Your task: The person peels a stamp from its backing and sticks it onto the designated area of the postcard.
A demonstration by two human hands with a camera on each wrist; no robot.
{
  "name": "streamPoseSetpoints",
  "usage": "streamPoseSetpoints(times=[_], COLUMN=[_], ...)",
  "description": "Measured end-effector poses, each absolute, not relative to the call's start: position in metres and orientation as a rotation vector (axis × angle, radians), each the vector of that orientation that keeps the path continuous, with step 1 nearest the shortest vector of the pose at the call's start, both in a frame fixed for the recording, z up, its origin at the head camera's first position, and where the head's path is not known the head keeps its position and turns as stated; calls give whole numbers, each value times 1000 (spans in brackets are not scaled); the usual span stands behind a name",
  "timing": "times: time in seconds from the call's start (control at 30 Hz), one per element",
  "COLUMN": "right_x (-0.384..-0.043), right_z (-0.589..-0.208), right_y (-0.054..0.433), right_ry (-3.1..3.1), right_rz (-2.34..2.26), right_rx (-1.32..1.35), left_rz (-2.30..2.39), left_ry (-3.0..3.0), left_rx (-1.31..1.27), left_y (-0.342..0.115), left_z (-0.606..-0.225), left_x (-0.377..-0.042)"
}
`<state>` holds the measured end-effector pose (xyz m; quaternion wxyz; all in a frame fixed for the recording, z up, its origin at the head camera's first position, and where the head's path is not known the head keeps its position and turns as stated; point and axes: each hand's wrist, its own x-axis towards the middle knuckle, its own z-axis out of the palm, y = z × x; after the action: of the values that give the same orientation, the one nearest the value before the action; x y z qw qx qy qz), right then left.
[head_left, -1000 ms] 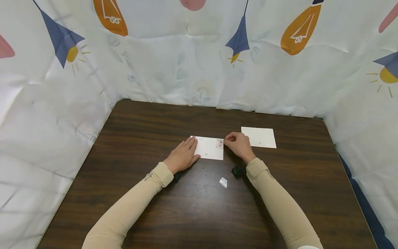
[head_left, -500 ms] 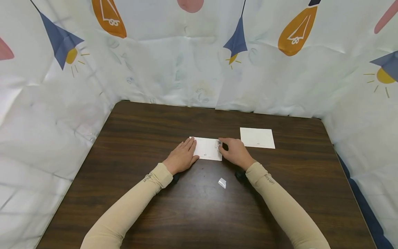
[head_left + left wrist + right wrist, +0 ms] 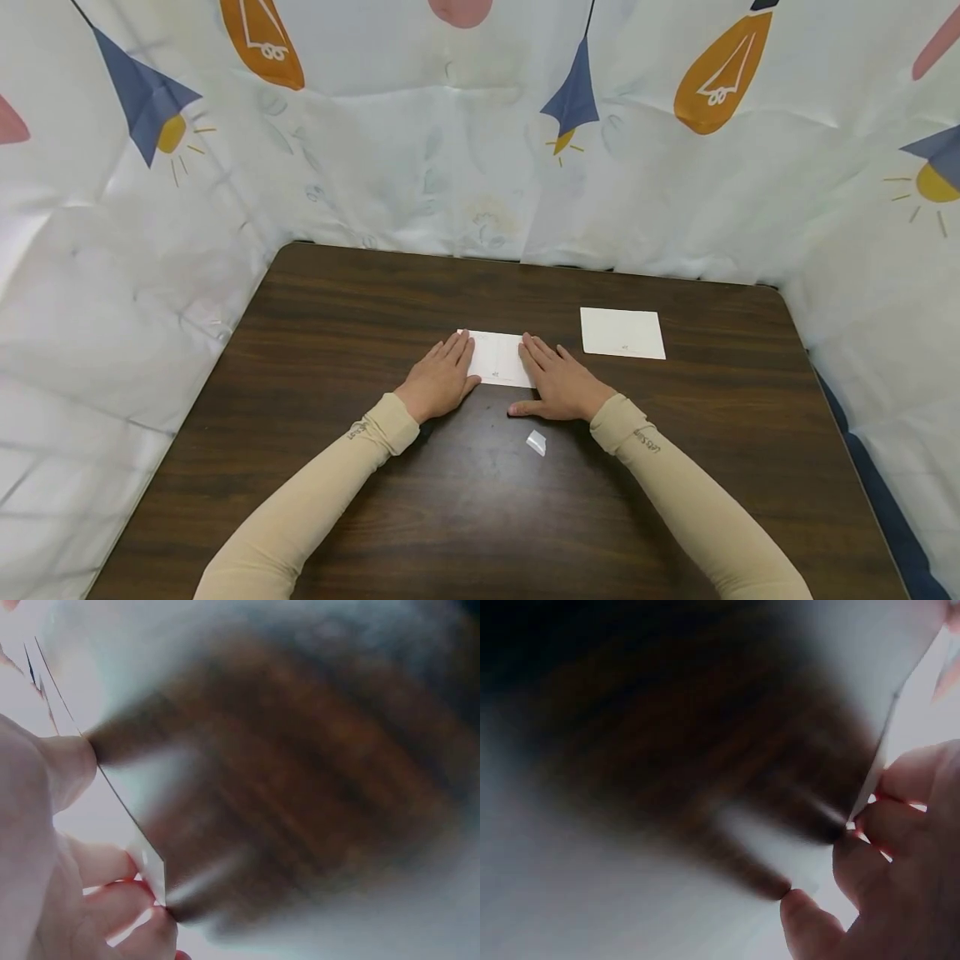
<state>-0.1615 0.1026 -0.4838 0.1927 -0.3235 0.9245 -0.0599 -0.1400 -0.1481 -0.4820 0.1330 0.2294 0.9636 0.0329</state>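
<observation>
A white card (image 3: pixel 498 358), like a postcard, lies flat on the dark wood table between both hands. My left hand (image 3: pixel 438 382) rests with straight fingers on its left end, thumb near the lower edge. My right hand (image 3: pixel 564 387) presses its outstretched fingers on the right end, with the thumb spread out onto the tabletop. The stamp in the card's upper right corner is hidden beneath those right fingers. In the left wrist view, the left fingers (image 3: pixel 112 907) lie along the card's edge; the right wrist view has the right fingers (image 3: pixel 896 821) at the other end.
A second white card (image 3: pixel 622 333) lies farther back on the right. Nearer the person, a small glossy white scrap (image 3: pixel 536 442) sits on the table (image 3: pixel 360 292). A white patterned curtain (image 3: pixel 450 167) hangs behind the table and along both sides.
The right hand moved left from beside the card, first pinching at the stamp corner, then flattening with its fingers over it and thumb spread. The left hand has stayed in place.
</observation>
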Motion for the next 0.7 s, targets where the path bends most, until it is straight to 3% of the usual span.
streamPoseSetpoints(times=[0.7], right_x=[-161], right_z=[-481], right_y=[107], right_ry=[2545], right_rz=[-306], right_rx=[-852], left_rz=[91], left_ry=[2791], left_rx=[652], left_y=[-143], left_z=[-473], left_x=[-139])
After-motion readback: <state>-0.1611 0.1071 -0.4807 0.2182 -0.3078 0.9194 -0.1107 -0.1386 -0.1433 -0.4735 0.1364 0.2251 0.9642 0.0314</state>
